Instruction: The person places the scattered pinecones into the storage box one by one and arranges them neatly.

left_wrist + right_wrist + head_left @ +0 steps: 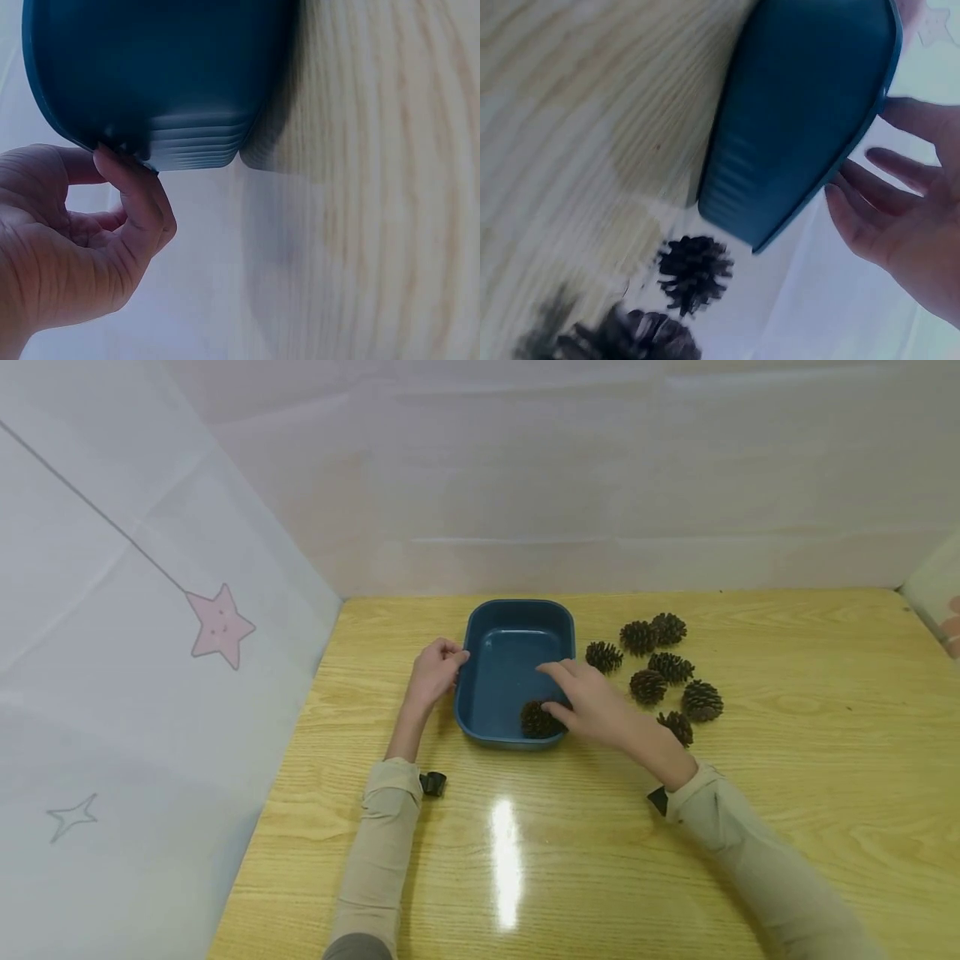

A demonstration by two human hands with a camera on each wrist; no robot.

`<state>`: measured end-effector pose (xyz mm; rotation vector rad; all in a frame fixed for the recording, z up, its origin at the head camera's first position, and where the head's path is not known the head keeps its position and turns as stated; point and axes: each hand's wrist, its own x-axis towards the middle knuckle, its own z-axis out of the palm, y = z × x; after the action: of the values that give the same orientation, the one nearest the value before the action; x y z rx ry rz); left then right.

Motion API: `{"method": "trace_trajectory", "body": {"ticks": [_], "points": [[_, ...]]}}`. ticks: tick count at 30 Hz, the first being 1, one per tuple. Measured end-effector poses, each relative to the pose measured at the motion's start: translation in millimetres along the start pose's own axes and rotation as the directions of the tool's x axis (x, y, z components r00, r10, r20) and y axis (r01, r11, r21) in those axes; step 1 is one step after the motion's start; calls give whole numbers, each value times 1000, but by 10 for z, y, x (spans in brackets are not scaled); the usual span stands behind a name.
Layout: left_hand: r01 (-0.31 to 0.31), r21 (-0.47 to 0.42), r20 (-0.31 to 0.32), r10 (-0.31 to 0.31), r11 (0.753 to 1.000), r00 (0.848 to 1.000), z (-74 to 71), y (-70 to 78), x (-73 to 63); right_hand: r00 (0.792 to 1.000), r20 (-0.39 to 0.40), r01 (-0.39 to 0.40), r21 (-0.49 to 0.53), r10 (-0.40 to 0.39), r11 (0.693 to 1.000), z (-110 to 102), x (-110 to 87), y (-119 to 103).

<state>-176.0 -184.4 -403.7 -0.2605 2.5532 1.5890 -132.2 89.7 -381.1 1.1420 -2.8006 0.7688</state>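
Observation:
A dark blue rectangular bin (498, 681) stands on the table. My left hand (435, 675) pinches its left rim, thumb and fingers at the edge, as the left wrist view shows on the bin wall (172, 67). Inside, at the near right corner, lies one brown pine cone (534, 720). Over the right rim reaches my right hand (600, 706), its fingers spread apart, one fingertip overlapping that pine cone in the head view. In the right wrist view the right hand's fingers (907, 169) are loosely bent above the rim, and the bin's outer wall (802, 112) hides the cone inside.
Several pine cones lie loose on the table right of the bin, among them a near one (677, 727), one close to the bin wall (603, 657) and a rightmost one (702, 701). A white sheet (525, 485) hangs behind the wooden table (600, 860).

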Motion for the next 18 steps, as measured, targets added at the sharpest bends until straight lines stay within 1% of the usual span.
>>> {"method": "trace_trajectory", "body": {"ticks": [2,3,7,14,18], "points": [[-2,0,-3,2,1000,1000,-2,4,-2,999,-41,-36,18,36,999,-46,-30,42],[-2,-1,-5,2,1000,1000,-3,7,-4,997,-48,-59,16,60,998,-69,-43,68],[1,-3,-7,-1,1000,1000,-3,2,0,987,-25,-160,28,161,987,-172,-98,175],[5,-4,-11,-5,1000,1000,3,-15,14,971,-37,-235,51,237,971,-330,-230,398],[6,-10,-9,-6,1000,1000,13,-16,18,958,-40,-280,69,283,957,-413,-298,502]]}}
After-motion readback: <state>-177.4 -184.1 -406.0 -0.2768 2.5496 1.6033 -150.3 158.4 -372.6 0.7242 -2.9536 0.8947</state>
